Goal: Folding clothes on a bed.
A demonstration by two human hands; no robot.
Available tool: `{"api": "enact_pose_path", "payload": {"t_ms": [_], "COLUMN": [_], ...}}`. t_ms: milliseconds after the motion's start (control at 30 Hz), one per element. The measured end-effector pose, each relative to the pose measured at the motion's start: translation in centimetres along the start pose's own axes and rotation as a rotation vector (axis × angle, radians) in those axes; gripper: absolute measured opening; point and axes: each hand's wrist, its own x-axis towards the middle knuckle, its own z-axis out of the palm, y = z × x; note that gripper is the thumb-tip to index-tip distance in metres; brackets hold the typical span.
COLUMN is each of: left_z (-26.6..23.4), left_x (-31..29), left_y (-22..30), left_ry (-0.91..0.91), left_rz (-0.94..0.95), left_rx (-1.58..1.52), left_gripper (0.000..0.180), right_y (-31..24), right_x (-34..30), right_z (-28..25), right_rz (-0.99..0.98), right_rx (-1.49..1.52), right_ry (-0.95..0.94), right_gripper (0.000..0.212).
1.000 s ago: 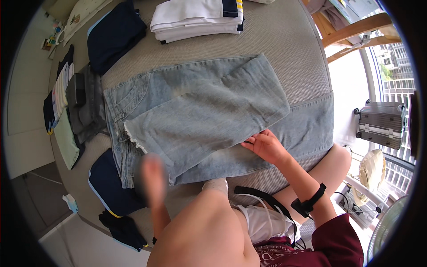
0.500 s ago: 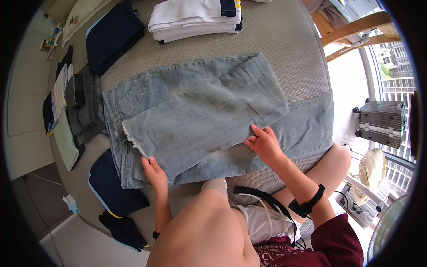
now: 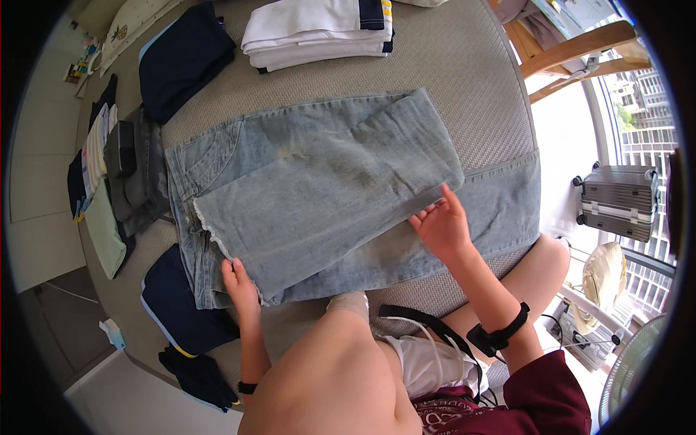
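Pale blue jeans (image 3: 326, 181) lie spread on the bed, with one leg folded back toward the waist on the left. The other leg stretches out flat to the right. My left hand (image 3: 241, 286) has its fingers closed on the folded leg's frayed hem, at the near corner. Beside the near edge of the folded leg, my right hand (image 3: 444, 226) is open, thumb raised and fingertips touching the denim. A black band (image 3: 500, 333) circles my right forearm.
A stack of folded white clothes (image 3: 319, 36) sits at the far side, beside folded navy clothing (image 3: 185, 61). More dark garments (image 3: 185, 304) and a black case (image 3: 125, 148) lie left. My bent legs (image 3: 341, 362) border the near side. A grey suitcase (image 3: 618, 201) stands beyond the bed's right edge.
My right hand has loosened from the folded leg's edge and moved right, its fingers opening. My left hand has shifted slightly left and down with the hem, flattening the leg.
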Motion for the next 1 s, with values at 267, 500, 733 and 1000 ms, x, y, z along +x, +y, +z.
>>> {"api": "enact_pose_path", "payload": {"t_ms": [267,500,733,1000], "left_z": [1.1,0.6,1.3,-0.7], "left_x": [-0.5,0.2,1.5,1.9], "left_y": [1.0,2.2,3.3,1.0], "left_ry": [0.133,0.157,0.393,0.273], "left_rz": [0.094,0.128,0.044,0.083], "left_rx": [0.021,0.141,-0.051,0.231], "left_gripper": [0.024,0.024,0.028,0.029], "right_y": [-3.8,-5.9,-6.6,-6.0], "right_x": [0.8,2.3,0.7,0.0], "right_z": [-1.7,-2.5,-0.8,-1.5], "right_rz": [-0.075,0.14,0.227,0.22], "right_rx": [0.281,0.531,0.703,0.833], "right_ry": [-0.186,0.122,0.339,0.33], "right_gripper": [0.046,0.034,0.02,0.017]}}
